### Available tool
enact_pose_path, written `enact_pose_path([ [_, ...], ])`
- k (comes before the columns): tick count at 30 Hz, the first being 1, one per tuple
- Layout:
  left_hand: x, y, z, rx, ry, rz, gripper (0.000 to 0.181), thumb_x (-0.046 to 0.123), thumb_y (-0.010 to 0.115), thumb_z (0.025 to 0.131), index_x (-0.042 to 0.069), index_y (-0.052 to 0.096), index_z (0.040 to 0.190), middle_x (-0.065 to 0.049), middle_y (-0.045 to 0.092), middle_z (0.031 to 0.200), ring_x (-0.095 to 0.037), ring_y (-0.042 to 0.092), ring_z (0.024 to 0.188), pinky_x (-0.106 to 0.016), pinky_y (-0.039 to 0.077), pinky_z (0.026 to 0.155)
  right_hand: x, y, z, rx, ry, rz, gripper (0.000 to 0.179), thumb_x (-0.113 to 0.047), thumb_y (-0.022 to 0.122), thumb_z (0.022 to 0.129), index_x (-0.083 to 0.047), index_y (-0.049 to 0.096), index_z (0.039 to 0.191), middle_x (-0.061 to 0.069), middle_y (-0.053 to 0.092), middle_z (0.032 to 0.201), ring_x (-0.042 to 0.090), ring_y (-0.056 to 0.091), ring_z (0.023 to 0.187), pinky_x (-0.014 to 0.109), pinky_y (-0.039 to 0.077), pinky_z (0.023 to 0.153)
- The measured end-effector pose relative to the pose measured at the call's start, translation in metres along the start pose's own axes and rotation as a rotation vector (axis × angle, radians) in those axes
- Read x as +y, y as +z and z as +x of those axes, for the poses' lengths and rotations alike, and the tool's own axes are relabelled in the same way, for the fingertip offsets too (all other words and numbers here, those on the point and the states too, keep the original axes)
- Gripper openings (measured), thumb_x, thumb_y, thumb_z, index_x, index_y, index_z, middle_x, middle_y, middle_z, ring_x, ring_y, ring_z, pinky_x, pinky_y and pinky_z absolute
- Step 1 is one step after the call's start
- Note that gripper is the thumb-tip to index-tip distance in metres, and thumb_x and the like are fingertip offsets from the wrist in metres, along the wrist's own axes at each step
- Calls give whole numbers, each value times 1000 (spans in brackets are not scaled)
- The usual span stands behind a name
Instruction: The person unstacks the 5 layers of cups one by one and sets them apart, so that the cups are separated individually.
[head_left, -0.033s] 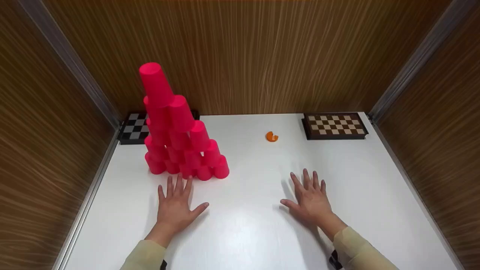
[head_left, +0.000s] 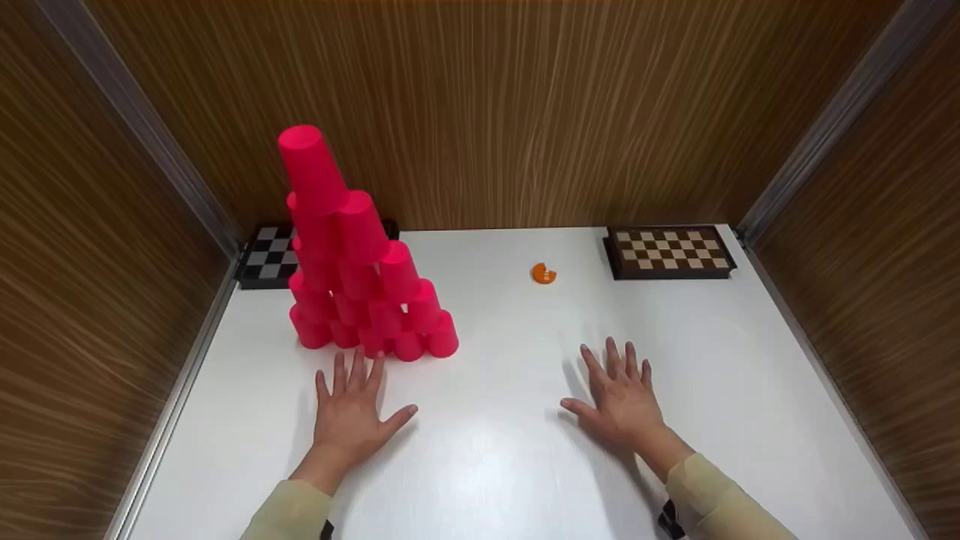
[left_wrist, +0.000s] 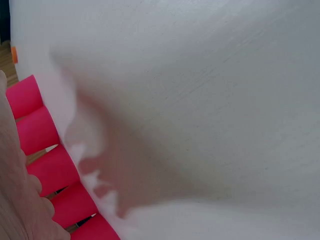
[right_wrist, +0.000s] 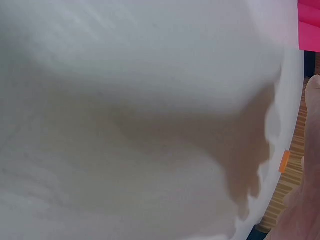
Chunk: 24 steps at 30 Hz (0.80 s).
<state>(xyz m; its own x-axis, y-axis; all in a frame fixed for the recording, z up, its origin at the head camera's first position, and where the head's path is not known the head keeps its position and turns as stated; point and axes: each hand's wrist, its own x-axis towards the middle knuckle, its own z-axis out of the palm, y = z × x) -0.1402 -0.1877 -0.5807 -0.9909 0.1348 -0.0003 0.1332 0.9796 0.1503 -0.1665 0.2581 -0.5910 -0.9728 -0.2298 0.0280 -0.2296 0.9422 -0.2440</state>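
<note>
Cream sleeves led to a left hand and a right hand, both spread and holding nothing. Just beyond the left one rose a pink cup pyramid, seemingly light, smooth, easily toppled; the sides of its top cup looked best to grip. Open white table stretched right, toward an orange piece and a far-right chessboard.

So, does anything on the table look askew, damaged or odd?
Nothing looks spilled or toppled; the pink cup pyramid is standing. The one oddity is the small orange disc toward the back of the white table: a notch breaks its round outline, though I can't tell whether that's damage or design.
</note>
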Motion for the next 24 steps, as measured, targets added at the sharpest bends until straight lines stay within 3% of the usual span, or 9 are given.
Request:
enact_pose_path([
  [11, -10, 1, -10, 1, -14, -6, 109, 78, 59, 90, 13, 22, 170, -20, 14, 175, -51, 8, 159, -78, 8, 121, -1, 1, 0, -16, -9, 21, 100, -76, 59, 93, -17, 30, 169, 30, 14, 172, 57, 4, 157, 77, 8, 122],
  [18, -28, -8, -15, -5, -47, -25, 110, 78, 60, 89, 14, 22, 171, -19, 13, 176, -52, 8, 159, -77, 6, 122, -7, -12, 7, 8, -37, 82, 101, -73, 63, 94, -18, 28, 170, 26, 16, 173, 55, 10, 157, 75, 14, 123],
  [24, -50, -18, -18, 0, -101, -78, 110, 79, 56, 92, 10, 21, 170, -24, 15, 174, -55, 11, 157, -78, 6, 122, -17, -35, 20, 52, -88, 185, 98, -67, 68, 95, -17, 28, 170, 25, 22, 172, 54, 18, 156, 73, 19, 123],
])
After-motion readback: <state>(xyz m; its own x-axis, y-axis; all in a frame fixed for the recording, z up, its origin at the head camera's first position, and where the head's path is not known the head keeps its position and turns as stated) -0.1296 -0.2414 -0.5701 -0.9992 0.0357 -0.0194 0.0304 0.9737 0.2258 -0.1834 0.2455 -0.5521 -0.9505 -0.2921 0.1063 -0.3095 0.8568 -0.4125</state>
